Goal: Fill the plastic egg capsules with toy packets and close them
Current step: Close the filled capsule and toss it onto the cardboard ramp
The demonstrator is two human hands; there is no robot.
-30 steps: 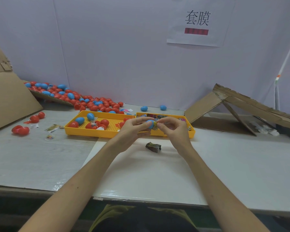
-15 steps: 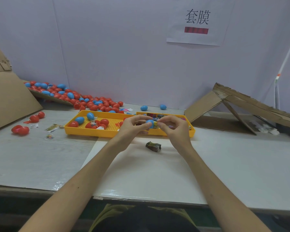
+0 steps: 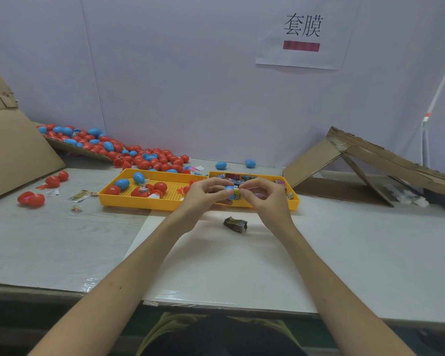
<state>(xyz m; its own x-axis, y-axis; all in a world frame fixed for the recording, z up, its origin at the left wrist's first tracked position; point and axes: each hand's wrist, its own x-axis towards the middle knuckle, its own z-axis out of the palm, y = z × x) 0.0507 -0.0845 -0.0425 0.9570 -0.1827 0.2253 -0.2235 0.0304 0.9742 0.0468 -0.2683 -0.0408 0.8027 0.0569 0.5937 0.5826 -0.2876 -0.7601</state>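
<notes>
While both hands are meeting above the near wall of the right yellow tray [image 3: 294, 201], the left hand [image 3: 203, 197] is gripping a blue egg capsule [image 3: 228, 193] between thumb and fingers. The right hand [image 3: 263, 200] is pinching a toy packet [image 3: 238, 195] at the capsule's open end. The step in hand appears to be the filling: the packet, yellowish and printed, is showing just outside the blue shell, so it is judged to be only partly in. Whether a second capsule half is hanging behind the fingers cannot be told, since they are covering that side. The next move is probably calling for pushing the packet fully inside, so that no edge is catching in the seam, and then pressing the halves together. The capsule is looking small, smooth and glossy, and likely slippery under a loose grip. A crumpled dark packet [image 3: 235, 224] is lying on the tabletop [image 3: 216, 265] just below the hands. Red and blue capsules are lying in the left yellow tray [image 3: 128, 202].
</notes>
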